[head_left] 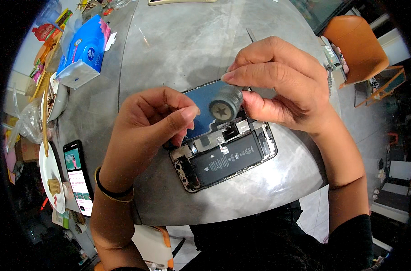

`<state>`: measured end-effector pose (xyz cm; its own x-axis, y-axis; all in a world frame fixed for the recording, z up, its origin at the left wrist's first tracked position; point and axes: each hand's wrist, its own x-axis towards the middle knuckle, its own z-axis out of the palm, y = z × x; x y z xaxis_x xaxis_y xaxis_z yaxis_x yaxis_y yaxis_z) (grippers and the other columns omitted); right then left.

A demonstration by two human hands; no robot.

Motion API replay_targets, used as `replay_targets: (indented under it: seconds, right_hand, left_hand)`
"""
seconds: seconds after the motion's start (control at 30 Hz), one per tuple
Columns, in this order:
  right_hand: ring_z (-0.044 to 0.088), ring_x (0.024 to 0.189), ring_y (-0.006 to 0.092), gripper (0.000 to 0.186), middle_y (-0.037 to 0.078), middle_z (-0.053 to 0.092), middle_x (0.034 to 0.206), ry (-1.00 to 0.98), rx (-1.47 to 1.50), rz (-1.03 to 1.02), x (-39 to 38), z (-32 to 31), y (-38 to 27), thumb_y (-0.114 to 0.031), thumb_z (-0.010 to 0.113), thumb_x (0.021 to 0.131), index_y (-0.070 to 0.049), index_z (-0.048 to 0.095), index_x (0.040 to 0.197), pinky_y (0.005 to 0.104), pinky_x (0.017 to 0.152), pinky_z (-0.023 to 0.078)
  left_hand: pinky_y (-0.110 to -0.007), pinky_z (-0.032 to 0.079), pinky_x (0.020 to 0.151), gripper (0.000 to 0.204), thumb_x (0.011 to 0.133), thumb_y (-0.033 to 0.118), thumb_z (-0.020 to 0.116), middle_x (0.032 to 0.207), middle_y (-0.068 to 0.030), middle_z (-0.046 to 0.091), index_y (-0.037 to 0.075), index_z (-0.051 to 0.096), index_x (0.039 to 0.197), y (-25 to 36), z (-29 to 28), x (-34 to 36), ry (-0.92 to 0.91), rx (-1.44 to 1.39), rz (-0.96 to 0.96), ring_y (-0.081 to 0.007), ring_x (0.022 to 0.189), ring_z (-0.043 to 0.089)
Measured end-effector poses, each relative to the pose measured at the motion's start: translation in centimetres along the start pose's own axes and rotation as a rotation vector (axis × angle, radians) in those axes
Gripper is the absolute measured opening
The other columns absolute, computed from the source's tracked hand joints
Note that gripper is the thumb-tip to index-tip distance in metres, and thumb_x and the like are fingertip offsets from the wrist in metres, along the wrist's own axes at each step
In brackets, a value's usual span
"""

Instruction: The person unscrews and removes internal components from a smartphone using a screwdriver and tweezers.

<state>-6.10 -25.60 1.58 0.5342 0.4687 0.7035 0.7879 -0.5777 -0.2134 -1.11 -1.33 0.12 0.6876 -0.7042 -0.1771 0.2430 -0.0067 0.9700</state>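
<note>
An opened smartphone (pixel 228 156) lies on the grey table, its black battery and inner parts bare. Its blue-backed screen panel (pixel 201 101) is at the far side of the body. My right hand (pixel 282 81) has its thumb and fingers closed on a short, thick, dark grey screwdriver (pixel 225 105) with a knurled grip and a star on its end. It stands over the phone, its tip hidden. Just left of it, my left hand (pixel 155 117) is pinched above the phone's upper left corner; whatever it may hold does not show.
To the left are a blue tissue pack (pixel 85 54), a bowl (pixel 58 99), a white plate (pixel 51 176) and a lit phone (pixel 78 176). A thin metal tool (pixel 250 35) lies beyond my right hand. An orange chair (pixel 357 49) stands at the far right.
</note>
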Motion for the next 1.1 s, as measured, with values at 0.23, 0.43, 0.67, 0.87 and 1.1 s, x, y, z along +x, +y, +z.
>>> replay_targets:
  seconds: [0.23, 0.43, 0.67, 0.87, 1.1]
  right_hand:
    - [0.066, 0.079, 0.0220, 0.019, 0.015, 0.064, 0.091, -0.009, 0.031, -0.029, 0.0, 0.1, 0.1, -0.016, 0.069, 0.082, -0.001, 0.066, 0.093, 0.0295, 0.065, 0.054]
    - [0.063, 0.082, 0.0234, 0.023, 0.021, 0.058, 0.095, 0.211, 0.438, 0.229, -0.5, -0.3, -0.6, -0.016, 0.063, 0.085, -0.001, 0.053, 0.099, 0.0298, 0.066, 0.055]
    - [0.062, 0.079, 0.0220, 0.026, 0.024, 0.053, 0.099, 0.267, 0.779, 0.402, -1.0, -0.8, -0.9, -0.022, 0.056, 0.092, -0.004, 0.045, 0.107, 0.0289, 0.064, 0.057]
    - [0.058, 0.085, 0.0204, 0.029, 0.016, 0.054, 0.092, 0.222, 0.649, 0.393, -1.2, -0.7, -1.9, -0.031, 0.061, 0.088, -0.010, 0.047, 0.102, 0.0280, 0.070, 0.052]
    - [0.058, 0.084, 0.0173, 0.029, 0.014, 0.054, 0.093, 0.036, 0.499, 0.496, -0.5, -2.6, -3.4, -0.036, 0.059, 0.089, -0.014, 0.046, 0.101, 0.0274, 0.073, 0.051]
  left_hand:
    - [-0.018, 0.042, 0.054, 0.016, 0.087, 0.015, 0.068, 0.073, -0.0028, 0.062, 0.000, 0.064, 0.089, 0.1, 0.1, -0.1, -0.022, 0.034, 0.045, -0.0049, 0.058, 0.053]
    - [-0.020, 0.042, 0.051, 0.014, 0.085, 0.013, 0.069, 0.070, -0.0026, 0.060, 0.001, 0.062, 0.085, 0.0, 0.6, 0.0, -0.029, 0.075, 0.070, -0.0063, 0.056, 0.053]
    - [-0.023, 0.043, 0.050, 0.013, 0.080, 0.009, 0.070, 0.071, -0.0052, 0.058, 0.000, 0.060, 0.080, -0.3, 0.6, -0.1, -0.056, 0.021, 0.107, -0.0093, 0.056, 0.053]
    - [-0.018, 0.049, 0.055, 0.013, 0.083, 0.008, 0.072, 0.080, -0.0064, 0.066, -0.001, 0.065, 0.089, -0.8, -0.2, -0.1, -0.195, -0.053, 0.180, -0.0070, 0.064, 0.062]
    - [-0.019, 0.048, 0.054, 0.012, 0.083, 0.007, 0.071, 0.081, -0.0088, 0.066, -0.002, 0.065, 0.089, -1.1, -0.1, -0.1, -0.299, -0.264, 0.132, -0.0078, 0.061, 0.060]
